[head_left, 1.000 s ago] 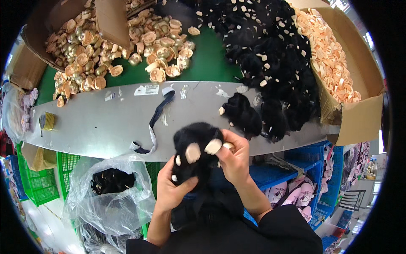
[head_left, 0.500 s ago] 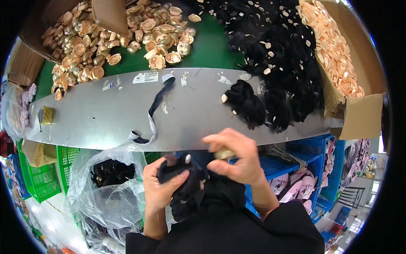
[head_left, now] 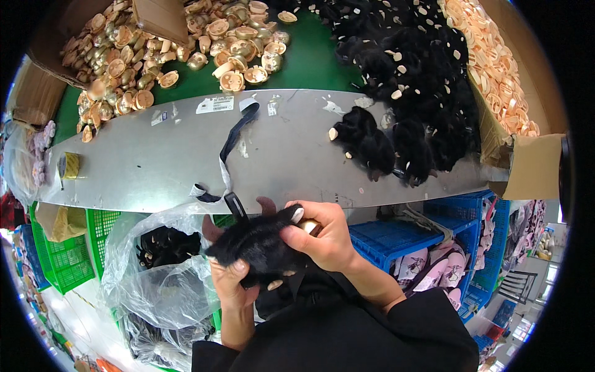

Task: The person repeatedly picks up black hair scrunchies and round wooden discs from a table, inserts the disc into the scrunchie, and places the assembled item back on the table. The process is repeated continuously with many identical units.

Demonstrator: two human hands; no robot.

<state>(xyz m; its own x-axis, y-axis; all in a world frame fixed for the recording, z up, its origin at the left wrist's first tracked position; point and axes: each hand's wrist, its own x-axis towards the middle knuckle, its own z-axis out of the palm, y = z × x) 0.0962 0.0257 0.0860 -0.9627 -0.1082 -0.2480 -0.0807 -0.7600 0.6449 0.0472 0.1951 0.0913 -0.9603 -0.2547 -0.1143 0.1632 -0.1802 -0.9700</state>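
Above my lap I hold a black plush animal piece (head_left: pixel 263 245) with two curved brown horns, pale-tipped ears and a black clip-like tab on top. My left hand (head_left: pixel 230 282) grips its left side, thumb pressed on the fur. My right hand (head_left: pixel 328 239) pinches its right ear side. A small gold-coloured plastic shell (head_left: pixel 311 227) is also in the right hand, partly hidden by the fingers. More black plush pieces (head_left: pixel 365 142) lie on the metal table edge, and a heap of gold and peach half-shells (head_left: pixel 232 80) is at the far left.
A box of peach plastic parts (head_left: pixel 496 68) stands at far right. On the metal tabletop (head_left: pixel 155 180) lie a dark strap (head_left: pixel 232 139) and a tape roll (head_left: pixel 69 165). Below are a clear plastic bag (head_left: pixel 149 297), green crates (head_left: pixel 65 260) and blue crates (head_left: pixel 390 239) with pink items.
The plush has been turned so its horns point up. My right hand, apart from it before with the gold shell, has come in and now grips the plush too.
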